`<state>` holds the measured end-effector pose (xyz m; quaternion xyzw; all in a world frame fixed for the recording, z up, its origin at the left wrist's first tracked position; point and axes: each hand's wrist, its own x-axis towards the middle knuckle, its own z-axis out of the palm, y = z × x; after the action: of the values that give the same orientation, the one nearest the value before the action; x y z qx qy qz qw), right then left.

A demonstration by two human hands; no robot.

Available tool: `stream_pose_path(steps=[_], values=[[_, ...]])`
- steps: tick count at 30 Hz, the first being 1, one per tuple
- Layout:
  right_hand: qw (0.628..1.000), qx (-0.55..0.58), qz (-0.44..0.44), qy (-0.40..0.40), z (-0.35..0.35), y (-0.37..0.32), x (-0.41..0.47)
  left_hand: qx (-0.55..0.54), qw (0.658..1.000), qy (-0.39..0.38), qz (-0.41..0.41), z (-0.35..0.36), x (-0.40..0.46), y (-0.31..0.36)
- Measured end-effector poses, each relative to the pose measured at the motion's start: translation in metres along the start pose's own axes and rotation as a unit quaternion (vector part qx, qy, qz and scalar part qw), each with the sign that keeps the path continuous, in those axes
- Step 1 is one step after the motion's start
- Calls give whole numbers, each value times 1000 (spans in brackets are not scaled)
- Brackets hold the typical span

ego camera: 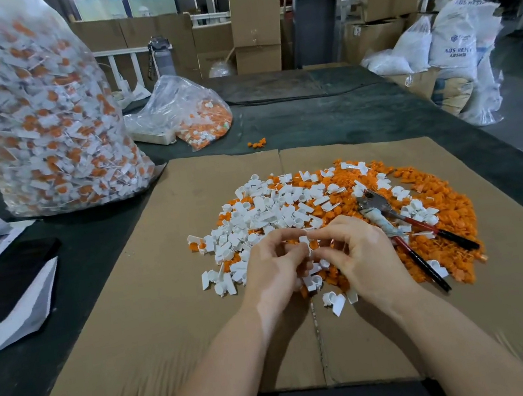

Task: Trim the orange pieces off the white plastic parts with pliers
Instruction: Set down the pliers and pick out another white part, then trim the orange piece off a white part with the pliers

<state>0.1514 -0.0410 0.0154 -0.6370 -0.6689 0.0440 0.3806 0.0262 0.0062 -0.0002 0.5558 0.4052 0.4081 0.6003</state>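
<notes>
On the sheet of cardboard (175, 314) spread over the dark worktop (342, 113), a mixed heap of trimmed pieces lies in front of the person: loose white plastic parts (256, 215) mostly to the left and middle, orange pieces (445, 220) banked thickly to the right. The size of that heap suggests a good share of the cutting is already done.

Both hands meet at the near edge of the heap. The left hand (274, 267) has its fingers curled, pinching a small white part (303, 240) at the fingertips, and the right hand (361, 250) curls in against it from the other side, its fingertips on the same piece. Whether an orange bit is attached to that part I cannot tell; the fingers hide it.

The pliers (405, 226), with red and black handles, lie untouched on the orange pile just right of the right hand, handles spread. So the piece in hand is not being cut at this moment; it looks more like sorting or lining up.

Plenty is left. A tall clear bag (34, 114) at the far left stands packed with white parts carrying orange, and a smaller bag (192, 113) behind the cardboard holds more. A few stray orange bits (257, 143) sit on the worktop beyond the sheet.
</notes>
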Motion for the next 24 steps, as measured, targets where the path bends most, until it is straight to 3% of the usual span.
stream_pose_path(steps=[8, 11, 13, 16, 18, 24], values=[[1000, 3, 14, -12, -4, 6, -4, 56, 998, 13, 27, 4, 1, 0], [990, -53, 96, 84, -15, 20, -4, 33, 999, 17, 7, 3, 3, 1], [959, -154, 213, 107, -25, 33, -1, 30, 999, 23, 4, 3, 4, 2], [888, -255, 382, -34, -37, 49, 2, 13, 1000, 26, 3, 3, 5, 1], [862, -276, 412, -102, -38, 57, 3, -3, 1000, 26, -2, 5, 7, -1], [877, -317, 357, -58, -39, 60, 3, -35, 999, 36, -21, 8, 12, -1]])
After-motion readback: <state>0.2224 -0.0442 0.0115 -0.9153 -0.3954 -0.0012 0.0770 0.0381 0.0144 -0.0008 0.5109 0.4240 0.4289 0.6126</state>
